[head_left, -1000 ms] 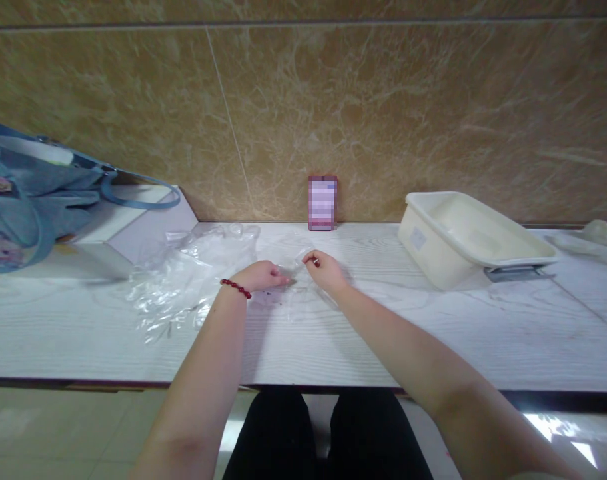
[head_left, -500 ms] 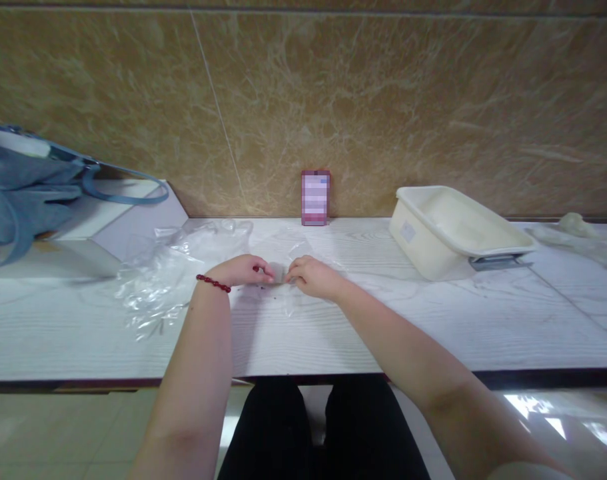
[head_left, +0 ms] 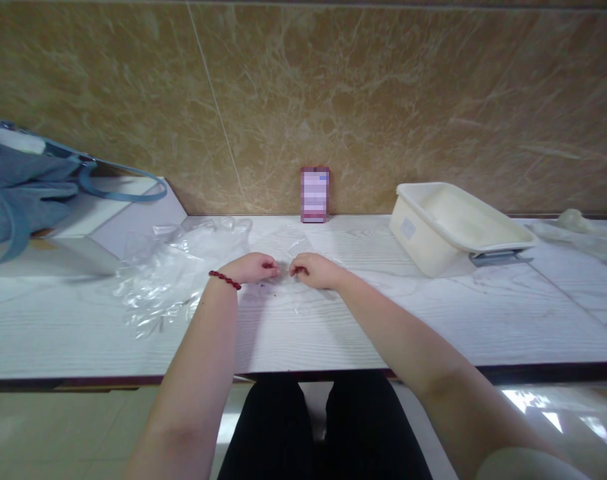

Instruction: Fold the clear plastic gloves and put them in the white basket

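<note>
My left hand [head_left: 256,268], with a red beaded bracelet [head_left: 225,279] at the wrist, is closed in a pinch over the middle of the table. Facing it across a small gap, my right hand [head_left: 317,271] also has its fingertips pinched together. A faint greyish, see-through bit shows between the fingertips; what it is, and what each hand grips, is too small to tell. Thin clear plastic [head_left: 294,239] lies flat under and behind the hands. A few dark specks dot the tabletop just below my left hand.
Crumpled clear plastic bags [head_left: 178,260] spread to the left. Behind them sits a white box [head_left: 128,217] with a blue bag [head_left: 28,190] on it. A phone [head_left: 315,195] leans on the marble wall. At right are a cream bin [head_left: 428,247] and more plastic [head_left: 578,230].
Both hands have shifted slightly; my left hand moved a little to the right. The small grey piece that showed between the fingertips is now barely visible.
</note>
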The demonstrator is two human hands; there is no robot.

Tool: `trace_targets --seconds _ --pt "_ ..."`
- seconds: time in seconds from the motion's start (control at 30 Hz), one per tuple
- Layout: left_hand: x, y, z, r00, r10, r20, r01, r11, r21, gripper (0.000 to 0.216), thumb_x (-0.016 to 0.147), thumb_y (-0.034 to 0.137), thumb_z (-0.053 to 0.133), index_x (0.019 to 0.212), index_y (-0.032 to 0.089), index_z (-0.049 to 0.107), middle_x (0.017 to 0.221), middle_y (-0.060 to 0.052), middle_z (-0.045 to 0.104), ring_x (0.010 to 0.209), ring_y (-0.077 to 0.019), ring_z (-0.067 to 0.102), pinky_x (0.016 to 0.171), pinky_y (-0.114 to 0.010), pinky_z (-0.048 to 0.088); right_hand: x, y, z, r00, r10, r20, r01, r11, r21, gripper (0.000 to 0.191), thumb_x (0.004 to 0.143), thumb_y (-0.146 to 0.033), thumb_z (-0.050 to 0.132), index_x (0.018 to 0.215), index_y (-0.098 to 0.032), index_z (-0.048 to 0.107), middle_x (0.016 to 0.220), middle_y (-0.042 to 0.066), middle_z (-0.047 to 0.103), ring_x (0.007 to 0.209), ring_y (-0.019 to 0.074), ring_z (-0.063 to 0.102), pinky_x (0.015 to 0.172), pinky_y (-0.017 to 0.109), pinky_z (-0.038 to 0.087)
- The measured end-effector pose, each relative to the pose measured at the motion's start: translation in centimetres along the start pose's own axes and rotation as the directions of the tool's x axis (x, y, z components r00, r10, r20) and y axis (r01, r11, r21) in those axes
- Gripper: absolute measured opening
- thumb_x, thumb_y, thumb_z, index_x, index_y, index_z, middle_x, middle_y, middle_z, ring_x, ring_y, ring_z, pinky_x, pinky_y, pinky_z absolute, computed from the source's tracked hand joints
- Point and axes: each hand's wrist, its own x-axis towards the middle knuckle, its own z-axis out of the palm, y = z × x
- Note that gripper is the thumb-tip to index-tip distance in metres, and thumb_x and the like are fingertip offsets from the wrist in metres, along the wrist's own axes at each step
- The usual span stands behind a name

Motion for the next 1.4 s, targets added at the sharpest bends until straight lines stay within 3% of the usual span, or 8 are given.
trace_targets --seconds 0.37,0.53,0.83,0.9,1.0,1.13,1.27,1.4 --pt "0.7 -0.1 0.4 0.997 -0.059 -0.055 0.062 0.996 0.069 0.036 0.070 0.047 0.041 0.077 0.017 0.060 0.071 -0.001 0.062 0.066 -0.0132 0.052 0.059 -0.021 0.036 0.3 1.0 -0.2 0.917 0.281 -0.285 -0.285 0.958 0.026 0.026 0.063 -0.003 0.038 0.069 -0.017 0.058 0.073 0.001 0.059 0.070 0.0119 0.051 0.067 0.021 0.038" --pt "1.0 -0.4 0.7 0.996 -0.061 -0.066 0.067 0.994 0.087 0.035 0.069 0.047 0.042 0.076 0.018 0.059 0.072 -0.001 0.062 0.066 -0.0133 0.052 0.058 -0.022 0.036 0.3 1.4 -0.2 0.873 0.324 -0.364 -0.338 0.941 0.028 0.026 0.065 -0.003 0.038 0.071 -0.017 0.059 0.074 0.002 0.059 0.070 0.0123 0.051 0.067 0.022 0.039" --pt "1.2 -0.6 0.8 0.994 -0.069 -0.086 0.079 0.990 0.115 0.033 0.069 0.045 0.041 0.076 0.017 0.058 0.072 -0.002 0.062 0.065 -0.0132 0.051 0.058 -0.022 0.036 0.4 1.3 -0.2 0.901 0.300 -0.312 -0.315 0.949 0.003 0.029 0.067 -0.002 0.039 0.075 -0.016 0.063 0.077 0.003 0.061 0.074 0.0124 0.053 0.072 0.023 0.040" --pt "1.2 -0.6 0.8 0.994 -0.073 -0.083 0.083 0.988 0.127 0.032 0.069 0.043 0.042 0.076 0.017 0.058 0.072 -0.002 0.061 0.065 -0.0133 0.051 0.058 -0.022 0.036 0.4 1.0 -0.2 0.937 0.221 -0.271 -0.236 0.971 -0.023 0.031 0.066 0.000 0.039 0.077 -0.016 0.064 0.078 0.003 0.062 0.077 0.0124 0.054 0.076 0.024 0.039" --pt "1.2 -0.4 0.7 0.993 -0.079 -0.083 0.091 0.985 0.148 0.028 0.068 0.038 0.043 0.077 0.016 0.058 0.073 -0.003 0.061 0.066 -0.0137 0.052 0.059 -0.022 0.037 0.4 0.5 -0.1 0.988 0.006 -0.151 -0.016 0.998 -0.065 0.038 0.063 0.003 0.040 0.081 -0.017 0.066 0.085 0.003 0.064 0.085 0.0128 0.053 0.085 0.027 0.036" --pt "1.0 0.0 0.7 0.991 -0.097 -0.093 0.111 0.981 0.158 0.024 0.067 0.031 0.044 0.079 0.016 0.058 0.076 -0.003 0.062 0.067 -0.0136 0.052 0.060 -0.022 0.037 0.3 0.2 0.1 0.988 -0.152 -0.014 0.151 0.986 -0.067 0.041 0.064 0.003 0.042 0.085 -0.022 0.066 0.094 0.000 0.064 0.089 0.0127 0.053 0.087 0.028 0.034" --pt "0.7 0.0 0.5 0.987 -0.117 -0.108 0.130 0.984 0.122 0.032 0.069 0.044 0.043 0.077 0.016 0.057 0.073 -0.003 0.061 0.066 -0.0139 0.052 0.058 -0.022 0.037 0.3 0.4 0.4 0.990 -0.142 0.016 0.143 0.988 -0.062 0.038 0.065 0.002 0.044 0.085 -0.021 0.067 0.090 0.001 0.066 0.087 0.0136 0.054 0.085 0.028 0.035" --pt "0.3 -0.4 0.1 0.979 -0.181 -0.099 0.192 0.974 0.117 0.041 0.058 0.054 0.053 0.075 0.016 0.056 0.071 -0.003 0.061 0.065 -0.0151 0.053 0.054 -0.022 0.036 0.3 0.5 0.3 0.993 -0.114 0.035 0.116 0.992 -0.047 0.038 0.065 0.002 0.044 0.085 -0.020 0.067 0.089 0.001 0.066 0.087 0.0132 0.055 0.084 0.027 0.036"
